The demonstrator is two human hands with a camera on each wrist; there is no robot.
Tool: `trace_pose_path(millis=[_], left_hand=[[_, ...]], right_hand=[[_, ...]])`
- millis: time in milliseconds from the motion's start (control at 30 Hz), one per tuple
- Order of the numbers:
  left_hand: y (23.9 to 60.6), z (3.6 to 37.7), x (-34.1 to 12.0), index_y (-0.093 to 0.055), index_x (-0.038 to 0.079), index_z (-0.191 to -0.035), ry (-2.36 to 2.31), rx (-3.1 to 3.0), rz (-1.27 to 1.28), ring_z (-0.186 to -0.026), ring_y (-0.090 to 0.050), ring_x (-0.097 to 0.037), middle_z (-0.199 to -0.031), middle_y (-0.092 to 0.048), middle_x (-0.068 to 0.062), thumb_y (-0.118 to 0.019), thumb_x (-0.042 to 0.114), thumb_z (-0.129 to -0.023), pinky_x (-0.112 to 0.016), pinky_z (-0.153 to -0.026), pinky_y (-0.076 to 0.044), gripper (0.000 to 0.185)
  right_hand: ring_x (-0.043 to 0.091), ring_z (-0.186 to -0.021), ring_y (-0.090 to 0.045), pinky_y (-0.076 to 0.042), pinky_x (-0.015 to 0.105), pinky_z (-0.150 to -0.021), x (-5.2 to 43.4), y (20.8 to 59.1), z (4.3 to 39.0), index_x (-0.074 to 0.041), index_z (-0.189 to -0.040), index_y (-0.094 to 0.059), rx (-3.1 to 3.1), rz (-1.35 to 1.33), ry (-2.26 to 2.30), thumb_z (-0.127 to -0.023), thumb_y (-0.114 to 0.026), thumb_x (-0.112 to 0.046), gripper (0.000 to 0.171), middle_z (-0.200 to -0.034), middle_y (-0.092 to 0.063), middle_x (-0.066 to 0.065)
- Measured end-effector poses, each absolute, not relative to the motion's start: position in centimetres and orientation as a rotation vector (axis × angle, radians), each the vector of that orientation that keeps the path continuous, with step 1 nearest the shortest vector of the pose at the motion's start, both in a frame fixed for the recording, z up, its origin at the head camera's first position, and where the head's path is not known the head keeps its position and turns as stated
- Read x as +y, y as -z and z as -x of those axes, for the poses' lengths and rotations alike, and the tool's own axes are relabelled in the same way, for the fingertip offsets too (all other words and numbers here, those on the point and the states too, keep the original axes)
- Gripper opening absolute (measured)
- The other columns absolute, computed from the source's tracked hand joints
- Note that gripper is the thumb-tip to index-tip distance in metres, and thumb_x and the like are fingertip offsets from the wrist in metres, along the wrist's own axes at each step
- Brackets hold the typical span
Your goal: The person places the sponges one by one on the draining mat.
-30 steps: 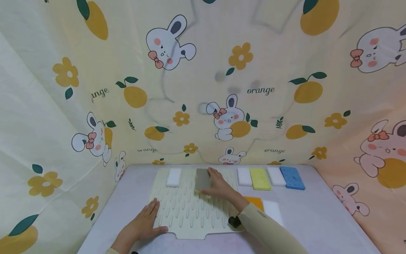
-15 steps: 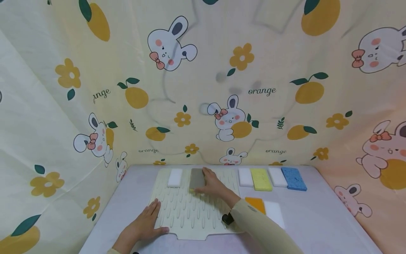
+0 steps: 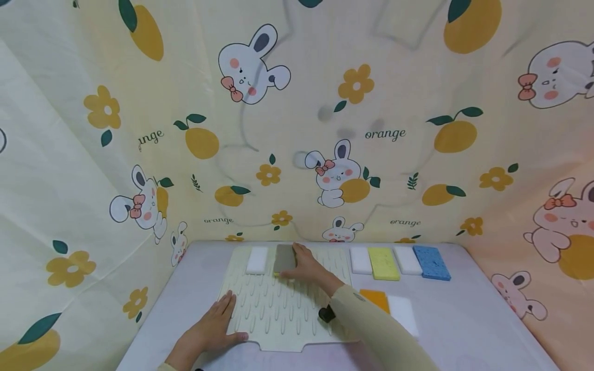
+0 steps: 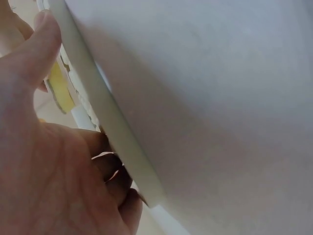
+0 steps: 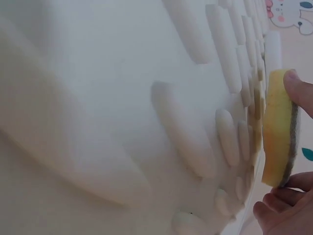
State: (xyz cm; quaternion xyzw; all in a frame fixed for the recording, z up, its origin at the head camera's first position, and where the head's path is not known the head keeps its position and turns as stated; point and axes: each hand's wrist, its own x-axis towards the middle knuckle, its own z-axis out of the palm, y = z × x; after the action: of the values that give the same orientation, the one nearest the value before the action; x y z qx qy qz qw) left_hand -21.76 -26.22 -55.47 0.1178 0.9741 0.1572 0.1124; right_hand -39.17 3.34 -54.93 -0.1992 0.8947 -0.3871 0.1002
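My right hand [image 3: 308, 265] grips a sponge [image 3: 285, 257] with a grey scouring face up and a yellow body below, just over the far part of an off-white ridged drying mat [image 3: 274, 335]. In the right wrist view the thumb and fingers pinch opposite ends of this sponge [image 5: 278, 127], its yellow side facing the mat's ridges. My left hand [image 3: 209, 324] rests at the mat's near left corner, fingers extended along the edge and thumb at the front. The left wrist view shows that hand [image 4: 54, 166] against the mat's rim [image 4: 107, 107]. A white sponge [image 3: 257, 260] lies on the mat to the left.
Right of the mat, at the back, stand two white sponges [image 3: 360, 260] [image 3: 408, 259], a yellow sponge [image 3: 383, 263] and a blue sponge [image 3: 431, 262]. An orange sponge [image 3: 375, 299] and a white one [image 3: 402, 313] lie nearer, partly behind the right sleeve. A printed curtain [image 3: 297, 103] encloses the table.
The right hand has carried the grey-and-yellow sponge leftward over the mat, closer to the white sponge there. The left hand has stayed at the mat's corner.
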Motion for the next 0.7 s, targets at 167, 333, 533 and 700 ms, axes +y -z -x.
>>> trace_pose_path(millis=[167,333,533,700], left_hand=[[55.4,21.8,-26.1,-0.030,-0.011,-0.163,-0.444,2.858,-0.338,-0.162,-0.023,-0.043,-0.173,-0.023,-0.030,-0.076,0.068,-0.089,-0.057,-0.131,-0.025,0.118],[55.3,21.8,-26.0,-0.030,-0.011,-0.163,-0.441,2.853,-0.325,-0.162,-0.022,-0.043,-0.174,-0.023,-0.029,-0.077,0.068,-0.089,-0.057,-0.131,-0.025,0.118],[55.4,21.9,-26.1,-0.029,-0.009,-0.164,-0.439,2.835,-0.312,-0.163,-0.021,-0.042,-0.174,-0.021,-0.029,-0.076,0.069,-0.089,-0.058,-0.131,-0.024,0.119],[55.7,22.0,-26.2,-0.028,-0.009,-0.165,-0.445,2.824,-0.309,-0.163,-0.020,-0.042,-0.175,-0.021,-0.028,-0.075,0.071,-0.088,-0.058,-0.131,-0.024,0.121]], right_hand=[[0.035,-0.144,-0.043,-0.041,0.057,-0.122,3.1,55.0,39.5,-0.001,-0.170,-0.017,2.627,0.539,1.138,-0.092,-0.087,-0.043,0.113,-0.172,-0.027,0.022],[0.034,-0.142,-0.043,-0.041,0.056,-0.122,2.9,55.4,39.8,-0.001,-0.170,-0.016,2.597,0.531,1.185,-0.093,-0.087,-0.041,0.113,-0.171,-0.029,0.021],[0.033,-0.142,-0.044,-0.041,0.057,-0.122,2.5,55.5,39.9,-0.002,-0.171,-0.015,2.583,0.539,1.195,-0.093,-0.086,-0.042,0.113,-0.170,-0.031,0.020],[0.035,-0.145,-0.043,-0.038,0.058,-0.125,2.2,55.4,40.2,-0.003,-0.171,-0.015,2.572,0.502,1.180,-0.093,-0.087,-0.042,0.113,-0.172,-0.029,0.021]])
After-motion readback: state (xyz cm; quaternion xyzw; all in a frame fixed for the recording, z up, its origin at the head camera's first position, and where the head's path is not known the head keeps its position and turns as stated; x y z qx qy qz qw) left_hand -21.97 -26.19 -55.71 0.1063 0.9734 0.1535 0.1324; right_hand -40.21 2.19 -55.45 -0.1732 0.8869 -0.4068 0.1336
